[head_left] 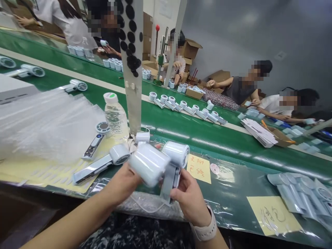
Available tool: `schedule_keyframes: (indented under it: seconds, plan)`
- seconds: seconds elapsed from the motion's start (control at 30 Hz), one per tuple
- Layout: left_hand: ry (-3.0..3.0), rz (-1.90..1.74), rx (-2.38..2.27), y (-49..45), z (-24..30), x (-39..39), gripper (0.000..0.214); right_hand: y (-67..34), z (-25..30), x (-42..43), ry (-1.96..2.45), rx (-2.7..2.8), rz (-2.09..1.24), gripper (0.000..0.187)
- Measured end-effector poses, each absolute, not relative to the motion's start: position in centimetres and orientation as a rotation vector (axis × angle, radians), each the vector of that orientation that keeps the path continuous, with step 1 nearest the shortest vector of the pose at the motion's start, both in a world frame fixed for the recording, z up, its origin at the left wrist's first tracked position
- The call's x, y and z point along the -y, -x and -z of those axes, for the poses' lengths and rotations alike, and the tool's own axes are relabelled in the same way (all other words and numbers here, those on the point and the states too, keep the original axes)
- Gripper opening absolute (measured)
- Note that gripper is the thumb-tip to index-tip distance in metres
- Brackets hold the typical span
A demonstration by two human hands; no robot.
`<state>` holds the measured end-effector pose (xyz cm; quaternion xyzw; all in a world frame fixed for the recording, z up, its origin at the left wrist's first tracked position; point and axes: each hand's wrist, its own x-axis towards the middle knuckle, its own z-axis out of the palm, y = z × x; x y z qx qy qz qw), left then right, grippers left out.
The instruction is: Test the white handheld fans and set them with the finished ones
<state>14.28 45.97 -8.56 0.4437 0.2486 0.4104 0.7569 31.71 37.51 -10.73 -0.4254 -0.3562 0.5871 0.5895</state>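
Right now the left hand (124, 183) is closed around the round head of one pale handheld fan (149, 164), held just above the near edge of the green bench (228, 193), while the right hand (189, 197) pinches the handle of a second fan (173, 162) upright beside it; the two heads almost touch. Judging by this, each fan wants a firm, separate hold so the glossy housings do not knock or scuff. More fans (100, 164) lie to the left by a water bottle (115, 116), and a yellow note (199, 168) lies just behind the hands
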Motion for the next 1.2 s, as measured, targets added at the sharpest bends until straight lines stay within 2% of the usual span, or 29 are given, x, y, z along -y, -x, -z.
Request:
schedule_keyframes:
  seconds: [0.07, 0.2, 0.33, 0.57, 0.83, 1.2]
  plan:
    - [-0.882, -0.891, -0.595, -14.8, 8.7, -46.4, 0.044, -31.7, 10.7, -37.0, 1.022, 0.709, -1.290, 0.062]
    - [-0.782, -0.774, -0.499, -15.8, 8.7, -46.1, 0.037, -31.6, 9.9, -36.5, 1.045, 0.521, -1.204, 0.044]
    - [-0.931, -0.698, -0.303, -16.3, 8.4, -44.9, 0.043, -31.9, 9.4, -35.9, 0.983, 0.548, -1.200, 0.037]
    - [-1.030, -0.675, -0.281, -16.3, 7.7, -44.3, 0.032, -31.7, 10.1, -34.9, 1.008, 0.602, -1.216, 0.039]
    - [-1.069, -0.641, -0.299, -15.7, 8.1, -44.3, 0.034, -31.0, 10.2, -35.7, 0.998, 0.475, -1.266, 0.049]
    - [-0.955, -0.631, -0.324, -16.0, 8.5, -44.3, 0.035, -31.0, 10.9, -35.1, 1.004, 0.531, -1.306, 0.042]
